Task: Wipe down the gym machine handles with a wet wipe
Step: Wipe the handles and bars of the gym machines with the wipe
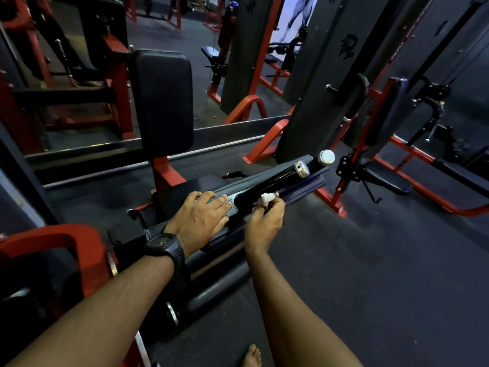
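A long black machine handle [275,181] with chrome end caps [326,157] runs diagonally from the centre up to the right, above a padded bar. My left hand [203,217], with a black watch on the wrist, lies flat with straight fingers on the handle's lower part. My right hand [266,221] pinches a small white wet wipe [267,198] and holds it against the handle's near side, just right of the left hand's fingertips.
A black upright back pad [162,99] on a red frame stands behind the handle. Red-framed machines [264,62] and dark weight-stack covers fill the back and right. A low mirror lines the far wall. My bare foot [251,357] stands on the dark rubber floor.
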Demonstrator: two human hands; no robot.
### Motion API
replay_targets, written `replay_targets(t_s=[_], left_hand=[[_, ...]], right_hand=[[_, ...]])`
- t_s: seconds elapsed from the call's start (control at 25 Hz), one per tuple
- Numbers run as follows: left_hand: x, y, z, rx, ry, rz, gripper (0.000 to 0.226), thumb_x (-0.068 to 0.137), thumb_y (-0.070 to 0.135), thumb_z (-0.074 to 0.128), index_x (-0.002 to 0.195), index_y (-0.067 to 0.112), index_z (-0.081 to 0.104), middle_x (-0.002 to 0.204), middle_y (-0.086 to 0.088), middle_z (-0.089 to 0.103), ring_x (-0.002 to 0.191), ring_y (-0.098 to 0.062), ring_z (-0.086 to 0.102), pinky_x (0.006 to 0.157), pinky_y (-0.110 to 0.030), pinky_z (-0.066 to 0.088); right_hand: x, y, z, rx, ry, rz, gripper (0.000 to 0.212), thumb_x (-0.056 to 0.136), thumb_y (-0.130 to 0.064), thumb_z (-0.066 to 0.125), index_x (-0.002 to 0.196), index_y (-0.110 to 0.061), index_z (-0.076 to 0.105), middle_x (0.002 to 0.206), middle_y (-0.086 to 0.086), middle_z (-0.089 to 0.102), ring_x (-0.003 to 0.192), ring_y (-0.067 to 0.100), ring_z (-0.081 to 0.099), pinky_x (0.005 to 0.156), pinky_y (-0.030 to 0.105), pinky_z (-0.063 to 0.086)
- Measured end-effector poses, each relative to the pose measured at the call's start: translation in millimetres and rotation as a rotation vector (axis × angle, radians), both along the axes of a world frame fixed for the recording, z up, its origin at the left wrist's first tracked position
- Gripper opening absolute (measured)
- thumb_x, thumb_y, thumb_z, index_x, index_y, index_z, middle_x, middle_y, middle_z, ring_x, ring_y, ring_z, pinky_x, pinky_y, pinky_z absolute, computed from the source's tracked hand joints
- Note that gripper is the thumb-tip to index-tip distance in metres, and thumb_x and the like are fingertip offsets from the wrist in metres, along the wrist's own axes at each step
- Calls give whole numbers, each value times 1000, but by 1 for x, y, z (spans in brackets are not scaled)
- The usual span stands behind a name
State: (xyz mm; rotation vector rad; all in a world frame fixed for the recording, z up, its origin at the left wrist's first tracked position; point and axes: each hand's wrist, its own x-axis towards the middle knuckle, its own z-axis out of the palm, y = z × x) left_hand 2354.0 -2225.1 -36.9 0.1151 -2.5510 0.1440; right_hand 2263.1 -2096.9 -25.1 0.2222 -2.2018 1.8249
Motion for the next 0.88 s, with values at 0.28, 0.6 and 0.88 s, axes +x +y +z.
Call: replay_targets(t_s=[0.28,0.6,0.88], left_hand=[[2,3,2,11,-4,1,36,86,35,71,119,20,70,124,0,68,107,-26,63,88,-44,50],[3,3,1,-27,-30,9,44,86,31,68,126,13,66,130,-7,64,116,-30,59,94,-47,48],[-10,19,15,213,-141,201,41,97,40,48,133,23,57,135,2,60,126,-26,51,107,-47,35]], right_hand=[[17,24,-6,591,152,431,27,85,9,53,103,-10,61,103,4,57,88,12,49,80,31,48],[-22,11,77,1557,890,612,29,90,-24,54,114,-11,62,118,11,61,113,29,54,100,39,41],[-34,10,102,1663,914,550,26,97,-18,46,118,-14,61,116,11,63,111,30,59,101,38,42]])
